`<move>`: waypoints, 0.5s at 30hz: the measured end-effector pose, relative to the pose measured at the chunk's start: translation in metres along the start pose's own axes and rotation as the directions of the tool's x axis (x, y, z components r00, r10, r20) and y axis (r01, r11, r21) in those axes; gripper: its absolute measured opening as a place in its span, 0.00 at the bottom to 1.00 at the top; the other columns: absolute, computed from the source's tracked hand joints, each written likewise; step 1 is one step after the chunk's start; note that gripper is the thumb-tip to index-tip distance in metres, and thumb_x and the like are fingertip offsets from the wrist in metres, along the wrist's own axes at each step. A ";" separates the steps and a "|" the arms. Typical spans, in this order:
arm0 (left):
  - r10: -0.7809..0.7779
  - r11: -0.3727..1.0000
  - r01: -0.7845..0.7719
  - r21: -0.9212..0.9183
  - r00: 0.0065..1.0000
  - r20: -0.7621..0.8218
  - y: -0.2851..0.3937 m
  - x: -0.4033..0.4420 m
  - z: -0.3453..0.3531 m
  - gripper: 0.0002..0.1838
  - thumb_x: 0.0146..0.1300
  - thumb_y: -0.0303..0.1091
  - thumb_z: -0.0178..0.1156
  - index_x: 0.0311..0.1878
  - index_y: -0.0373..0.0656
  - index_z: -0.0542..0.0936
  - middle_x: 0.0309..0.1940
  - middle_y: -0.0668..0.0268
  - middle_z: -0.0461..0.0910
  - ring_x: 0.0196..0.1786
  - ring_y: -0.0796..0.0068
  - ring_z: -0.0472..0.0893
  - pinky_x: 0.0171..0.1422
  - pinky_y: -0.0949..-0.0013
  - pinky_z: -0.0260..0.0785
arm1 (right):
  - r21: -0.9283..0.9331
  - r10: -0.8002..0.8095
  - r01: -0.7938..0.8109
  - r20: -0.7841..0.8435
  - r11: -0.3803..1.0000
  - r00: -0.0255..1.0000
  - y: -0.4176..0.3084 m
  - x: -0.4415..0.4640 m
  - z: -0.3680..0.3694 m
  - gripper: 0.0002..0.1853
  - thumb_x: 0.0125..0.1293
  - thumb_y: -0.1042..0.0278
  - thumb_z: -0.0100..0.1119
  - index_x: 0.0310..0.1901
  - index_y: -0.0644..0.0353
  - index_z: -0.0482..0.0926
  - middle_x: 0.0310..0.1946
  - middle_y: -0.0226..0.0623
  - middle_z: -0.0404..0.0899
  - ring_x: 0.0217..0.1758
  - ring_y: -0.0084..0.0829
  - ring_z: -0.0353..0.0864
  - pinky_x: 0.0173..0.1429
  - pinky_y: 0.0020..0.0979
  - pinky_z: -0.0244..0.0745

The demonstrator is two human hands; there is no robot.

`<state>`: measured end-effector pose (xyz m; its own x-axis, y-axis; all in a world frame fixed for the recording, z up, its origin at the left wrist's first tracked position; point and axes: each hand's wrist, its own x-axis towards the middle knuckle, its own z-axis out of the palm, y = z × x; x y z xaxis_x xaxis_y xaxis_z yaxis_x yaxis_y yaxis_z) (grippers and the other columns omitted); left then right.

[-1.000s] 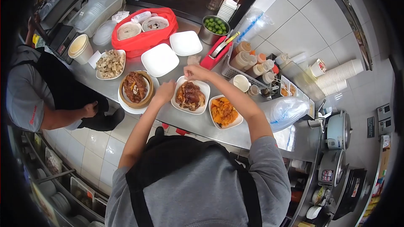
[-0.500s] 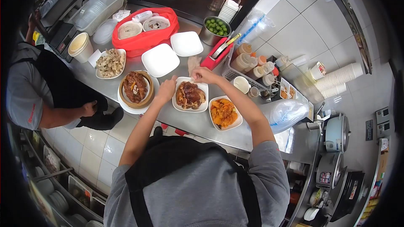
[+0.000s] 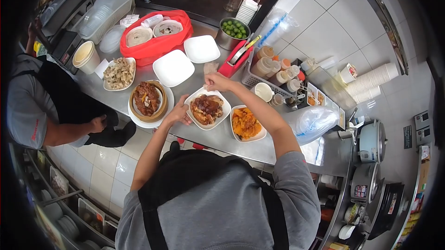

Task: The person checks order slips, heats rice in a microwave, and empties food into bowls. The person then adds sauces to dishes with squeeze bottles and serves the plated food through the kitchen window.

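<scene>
A square white bowl [image 3: 226, 107] of glazed brown meat [image 3: 206, 108] sits on the steel counter in front of me, turned cornerwise. My left hand [image 3: 178, 112] is at its left corner, fingers stretched and apart. At the bowl's far rim, my right hand [image 3: 216, 82] has its fingers pinched together; a small pale bit shows at the fingertips, too small to name. Just beyond that hand lies a crumpled beige tissue or cloth [image 3: 211, 68]. To the right of the bowl stands another white bowl holding orange sauced food [image 3: 246, 123].
Left are a bamboo steamer [image 3: 162, 111] of dark meat and a plate of pale pieces [image 3: 118, 73]. Behind are two white plates [image 3: 174, 68], a red bag [image 3: 157, 48] with tubs, and green citrus [image 3: 234, 29]. Sauce bottles [image 3: 273, 67] stand right. A co-worker [image 3: 60, 106] stands left.
The bowl of brown meat has turned cornerwise. My left hand has slid down along its left side and its fingers have spread. My right hand has shifted slightly left along the far rim.
</scene>
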<state>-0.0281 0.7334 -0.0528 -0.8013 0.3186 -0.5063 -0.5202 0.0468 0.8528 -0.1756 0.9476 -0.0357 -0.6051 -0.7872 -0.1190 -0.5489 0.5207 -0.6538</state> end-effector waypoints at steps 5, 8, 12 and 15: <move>0.044 0.995 -0.040 -0.094 0.998 0.033 -0.017 0.000 -0.003 0.30 0.60 0.25 0.31 0.68 0.56 0.46 0.26 0.57 0.75 0.19 0.73 0.77 0.22 0.70 0.75 | 0.057 -0.022 0.025 -0.062 0.998 0.998 0.010 -0.013 0.007 0.11 0.43 0.74 0.65 0.23 0.59 0.69 0.18 0.29 0.70 0.23 0.21 0.70 0.27 0.26 0.65; 0.081 0.993 -0.078 -0.089 0.996 0.031 -0.017 -0.004 0.003 0.30 0.60 0.25 0.31 0.67 0.56 0.46 0.26 0.57 0.75 0.19 0.72 0.76 0.22 0.70 0.75 | 0.219 0.090 -0.107 0.088 0.970 0.992 0.018 -0.019 -0.006 0.11 0.46 0.73 0.66 0.26 0.59 0.70 0.22 0.26 0.73 0.24 0.17 0.71 0.28 0.23 0.67; 0.032 0.994 -0.032 -0.103 0.999 0.001 -0.011 -0.008 0.011 0.32 0.60 0.25 0.34 0.67 0.57 0.41 0.27 0.55 0.75 0.20 0.70 0.78 0.23 0.68 0.76 | 0.208 0.120 -0.130 0.060 0.970 0.991 0.018 -0.019 -0.022 0.10 0.46 0.73 0.65 0.29 0.59 0.72 0.23 0.24 0.74 0.25 0.14 0.71 0.28 0.21 0.67; -0.021 0.989 0.026 -0.142 0.999 0.039 -0.013 -0.005 0.009 0.36 0.59 0.24 0.36 0.68 0.60 0.36 0.29 0.54 0.76 0.22 0.69 0.79 0.25 0.69 0.77 | 0.218 0.128 -0.120 -0.022 0.969 0.992 0.009 -0.016 -0.007 0.09 0.45 0.73 0.66 0.29 0.60 0.75 0.20 0.26 0.73 0.24 0.18 0.71 0.29 0.23 0.67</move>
<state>-0.0147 0.7394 -0.0603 -0.7781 0.3547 -0.5185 -0.5777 -0.0799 0.8123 -0.1750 0.9667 -0.0340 -0.6827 -0.7068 -0.1854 -0.3331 0.5269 -0.7819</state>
